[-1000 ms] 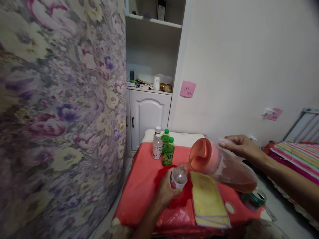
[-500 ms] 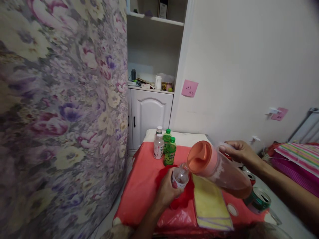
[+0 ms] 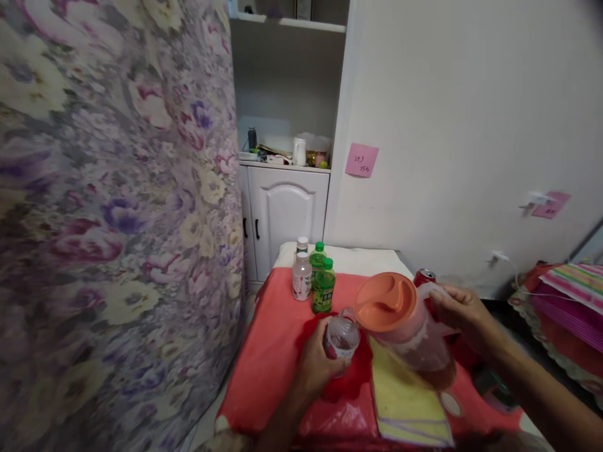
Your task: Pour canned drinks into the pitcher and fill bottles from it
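Note:
My left hand [image 3: 313, 355] is closed around a small clear plastic bottle [image 3: 342, 338] with an open mouth and a partly visible label. In my right hand [image 3: 464, 312] is the pale handle of a see-through pitcher [image 3: 426, 345] with an orange lid [image 3: 385, 301]. The pitcher leans left, its lid beside the bottle's mouth, and brownish liquid lies in its lower part. Whether liquid runs between them I cannot tell. Below the bottle lies a red scalloped tray or mat [image 3: 346, 386]. A folded yellow cloth [image 3: 409, 405] lies partly under the pitcher.
Two green-capped bottles [image 3: 323, 292] and two white-capped bottles [image 3: 302, 276] stand at the back left of the red-covered table [image 3: 264, 351]. A red can [image 3: 425, 276] and a blurred green can [image 3: 497, 389] are on the right. A floral curtain [image 3: 117, 220] hangs left.
My right hand has turned the pitcher more upright, its base lower and its lid facing me more. My left hand still grips the bottle in about the same spot. The view has shifted slightly.

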A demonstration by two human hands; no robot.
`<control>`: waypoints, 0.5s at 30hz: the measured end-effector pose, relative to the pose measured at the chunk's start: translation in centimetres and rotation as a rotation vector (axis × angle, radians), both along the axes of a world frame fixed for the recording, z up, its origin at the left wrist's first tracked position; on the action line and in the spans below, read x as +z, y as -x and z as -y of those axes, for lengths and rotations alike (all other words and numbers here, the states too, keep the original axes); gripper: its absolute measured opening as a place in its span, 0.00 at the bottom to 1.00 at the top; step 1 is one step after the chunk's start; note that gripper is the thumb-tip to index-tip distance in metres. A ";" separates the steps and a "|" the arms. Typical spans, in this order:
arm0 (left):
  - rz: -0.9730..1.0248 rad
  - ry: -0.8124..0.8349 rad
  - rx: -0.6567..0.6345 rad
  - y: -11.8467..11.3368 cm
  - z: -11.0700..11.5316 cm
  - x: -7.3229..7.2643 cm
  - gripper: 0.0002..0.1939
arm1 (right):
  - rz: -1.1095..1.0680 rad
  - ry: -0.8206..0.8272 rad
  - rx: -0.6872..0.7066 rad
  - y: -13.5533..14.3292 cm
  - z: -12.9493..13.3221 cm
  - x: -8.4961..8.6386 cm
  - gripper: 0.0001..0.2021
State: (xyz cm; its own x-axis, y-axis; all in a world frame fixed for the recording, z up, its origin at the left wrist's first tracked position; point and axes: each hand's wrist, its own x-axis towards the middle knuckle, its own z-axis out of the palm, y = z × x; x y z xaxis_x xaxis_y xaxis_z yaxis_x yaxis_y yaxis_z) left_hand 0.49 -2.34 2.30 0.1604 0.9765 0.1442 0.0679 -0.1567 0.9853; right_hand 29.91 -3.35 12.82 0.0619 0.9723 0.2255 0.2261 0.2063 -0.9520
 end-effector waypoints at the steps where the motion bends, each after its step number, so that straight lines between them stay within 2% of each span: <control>1: 0.018 0.010 0.000 -0.1 0.0 0.1 0.37 | -0.041 -0.006 -0.015 -0.2 -0.1 -0.7 0.24; 8: 0.115 0.031 0.002 -0.5 -1.0 -0.3 0.39 | -0.256 -0.057 -0.106 -1.7 0.2 -5.3 0.21; 15: 0.071 0.067 0.003 -0.5 -1.9 -1.3 0.40 | -0.420 -0.136 -0.247 -2.2 1.0 -8.0 0.21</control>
State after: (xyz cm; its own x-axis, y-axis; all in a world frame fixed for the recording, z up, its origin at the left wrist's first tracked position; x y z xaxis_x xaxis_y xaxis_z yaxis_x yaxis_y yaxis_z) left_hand 1.00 -0.40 1.03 0.1487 0.9848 0.0892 -0.0022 -0.0899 0.9960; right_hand 32.09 -4.31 4.86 0.3991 0.8807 0.2550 -0.1130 0.3232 -0.9395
